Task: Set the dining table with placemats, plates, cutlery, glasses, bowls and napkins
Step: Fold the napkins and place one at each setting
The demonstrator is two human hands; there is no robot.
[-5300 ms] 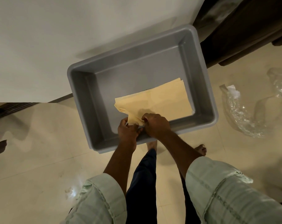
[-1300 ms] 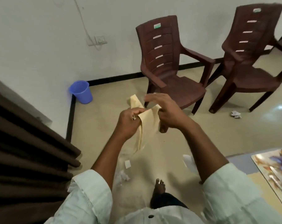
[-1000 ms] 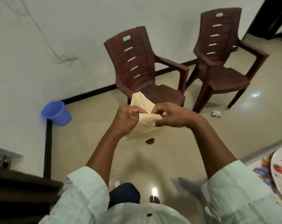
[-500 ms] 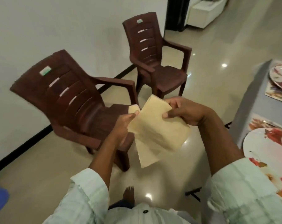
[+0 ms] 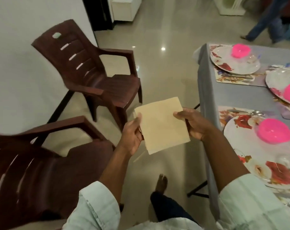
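Both hands hold a tan napkin (image 5: 162, 125) in the air above the floor, just left of the worktop (image 5: 240, 97). The left hand (image 5: 132, 135) pinches its left edge, thumb on top and fingers curled underneath; the right hand (image 5: 194, 123) grips the right edge the same way — thumb over the top face, fingers hidden behind. The napkin lies nearly flat, and a second layer shows at its lower left edge. On the grey-covered worktop sit floral placemats (image 5: 232, 78) carrying floral plates (image 5: 237, 130), each with a pink bowl (image 5: 274, 130) on it. Two dark brown plastic chairs (image 5: 94, 75) stand to the left by the wall.
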